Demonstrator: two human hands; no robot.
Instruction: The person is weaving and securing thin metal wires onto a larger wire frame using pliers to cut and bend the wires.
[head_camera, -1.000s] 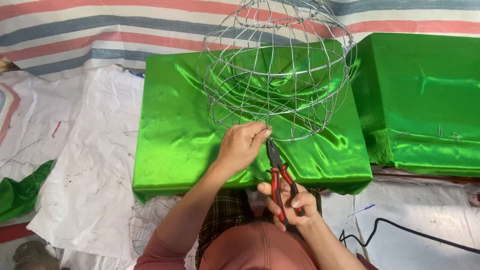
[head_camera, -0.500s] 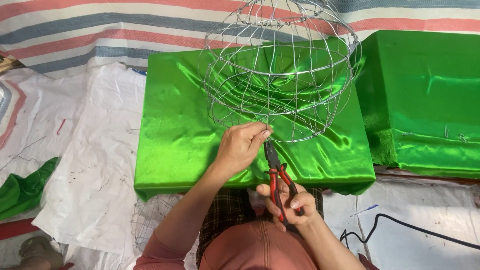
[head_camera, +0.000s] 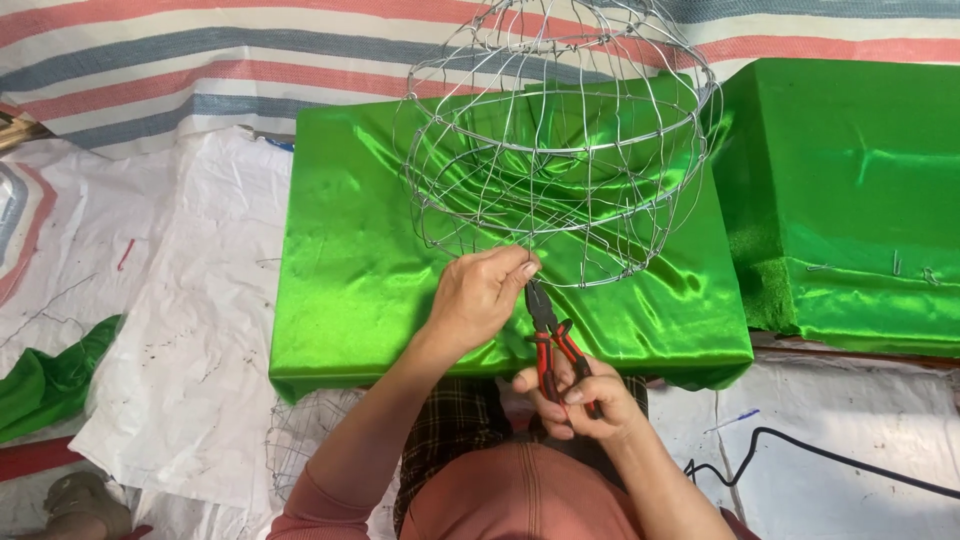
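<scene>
**Wire frame held at its lower edge, pliers at the same joint**

Head view, looking down over the person's lap. A rounded wire frame (head_camera: 560, 150), built of thin hoops and crossing ribs, stands over a block wrapped in shiny green fabric (head_camera: 350, 260); its top is cut off by the upper edge of the picture, so its full shape cannot be seen. Whether the frame rests on the fabric or is lifted clear of it cannot be told, since the wires are see-through against the green.

The left hand (head_camera: 480, 295) is closed at the frame's near lower edge, thumb and fingertips pinched together at a wire; the wire itself is too fine to make out between the fingers. The right hand (head_camera: 572, 400) is wrapped around the red-and-black handles of a pair of pliers (head_camera: 548, 335), squeezing them together. The plier nose points up and meets the left fingertips at the same spot on the frame; the tips are partly hidden behind the left thumb, so what they bite on cannot be seen.

A second green-covered block (head_camera: 850, 200) lies to the right, cut off at the frame edge. White sheeting (head_camera: 190, 330) covers the floor to the left, with a striped tarpaulin (head_camera: 200, 60) beyond. A black cable (head_camera: 820, 455) runs across the lower right.
</scene>
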